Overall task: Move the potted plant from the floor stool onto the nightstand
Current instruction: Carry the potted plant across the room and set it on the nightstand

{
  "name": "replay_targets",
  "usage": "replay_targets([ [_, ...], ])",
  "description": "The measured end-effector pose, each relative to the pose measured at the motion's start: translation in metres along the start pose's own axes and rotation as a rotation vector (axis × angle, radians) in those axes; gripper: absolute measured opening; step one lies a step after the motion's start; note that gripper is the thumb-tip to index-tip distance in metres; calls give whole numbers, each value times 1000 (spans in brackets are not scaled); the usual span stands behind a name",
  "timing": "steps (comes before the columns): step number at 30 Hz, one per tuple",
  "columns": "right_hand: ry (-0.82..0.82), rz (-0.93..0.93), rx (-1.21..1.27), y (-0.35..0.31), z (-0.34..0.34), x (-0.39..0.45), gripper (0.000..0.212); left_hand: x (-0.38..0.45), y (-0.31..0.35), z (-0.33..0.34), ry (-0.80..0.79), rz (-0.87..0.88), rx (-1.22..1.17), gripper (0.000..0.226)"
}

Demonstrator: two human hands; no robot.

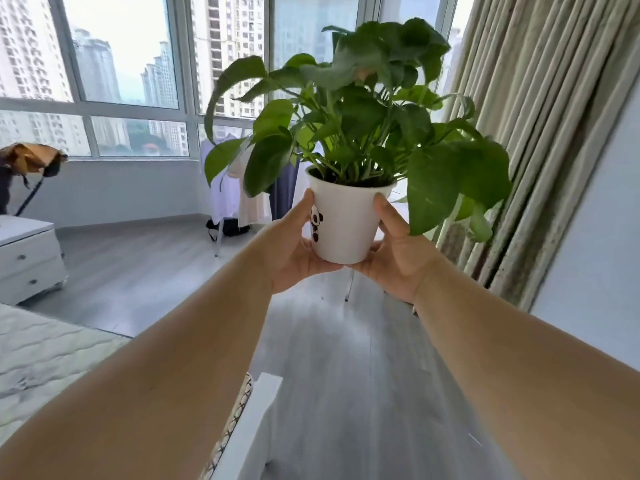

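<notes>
The potted plant (346, 220), a white pot with a panda drawing and broad green leaves, is held up in the air in front of me, well above the floor. My left hand (294, 247) grips the pot's left side and underside. My right hand (398, 251) cups its right side and bottom. A white nightstand (29, 261) with two drawers stands at the far left, beside the bed. The floor stool is hidden, apart from a thin white leg (349, 285) below the pot that may belong to it.
A bed (45, 355) with a pale quilted cover fills the lower left. A clothes rack (239, 199) with hanging garments stands by the window. Beige curtains (540, 133) hang at the right. A white frame edge (249, 431) sits near my left forearm. Grey floor (346, 375) stretches ahead.
</notes>
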State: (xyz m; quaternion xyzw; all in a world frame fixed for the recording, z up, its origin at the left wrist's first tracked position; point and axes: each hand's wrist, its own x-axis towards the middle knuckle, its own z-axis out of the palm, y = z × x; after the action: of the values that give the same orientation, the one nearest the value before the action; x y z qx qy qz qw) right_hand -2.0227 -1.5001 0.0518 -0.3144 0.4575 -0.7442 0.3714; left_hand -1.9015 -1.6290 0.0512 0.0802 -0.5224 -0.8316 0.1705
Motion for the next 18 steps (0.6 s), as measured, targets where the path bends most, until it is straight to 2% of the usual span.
replay_targets([
  [7, -77, 30, 38, 4, -29, 130, 98, 114, 22, -50, 52, -11, -13, 48],
  [10, -128, 64, 55, 19, -50, 189, 71, 160, 18, -75, 100, 4, 18, 50],
  [12, -174, 82, 63, 28, -69, 229, 59, 193, 13, -90, 137, 16, 30, 54],
  [18, -353, 121, 23, 33, -114, 358, 49, 294, 12, -121, 264, 109, -10, 59],
])
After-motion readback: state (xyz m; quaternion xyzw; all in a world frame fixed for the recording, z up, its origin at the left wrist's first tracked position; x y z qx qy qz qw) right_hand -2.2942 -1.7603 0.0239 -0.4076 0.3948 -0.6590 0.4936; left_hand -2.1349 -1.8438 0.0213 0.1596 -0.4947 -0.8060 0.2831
